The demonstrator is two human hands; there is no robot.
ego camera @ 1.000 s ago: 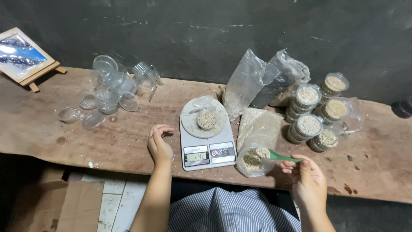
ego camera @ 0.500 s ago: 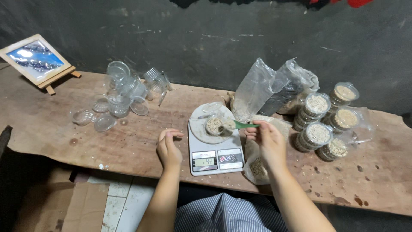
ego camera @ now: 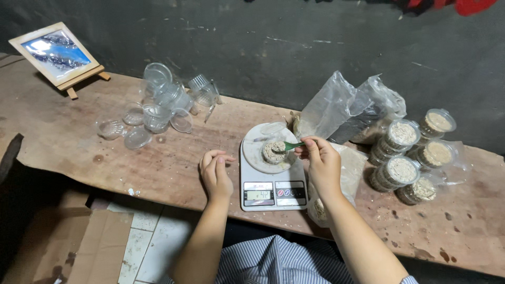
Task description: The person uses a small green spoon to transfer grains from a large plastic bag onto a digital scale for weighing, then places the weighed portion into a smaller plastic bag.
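A small round clear plastic cup [ego camera: 273,151], filled with pale tan granular material, stands on the round platform of a white digital kitchen scale [ego camera: 272,176]. The right hand [ego camera: 322,165], at the scale's right edge, pinches the handle of a small green plastic spoon [ego camera: 288,146] between thumb and fingertips; the spoon's bowl sits over the cup's right rim. The left hand [ego camera: 215,173], loosely curled and holding nothing, rests on the worn wooden bench [ego camera: 79,142] just left of the scale.

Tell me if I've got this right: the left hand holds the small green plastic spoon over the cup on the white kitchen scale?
Not quite. The head view shows the right hand holding the small green plastic spoon over the cup on the white kitchen scale; the left hand rests beside the scale.
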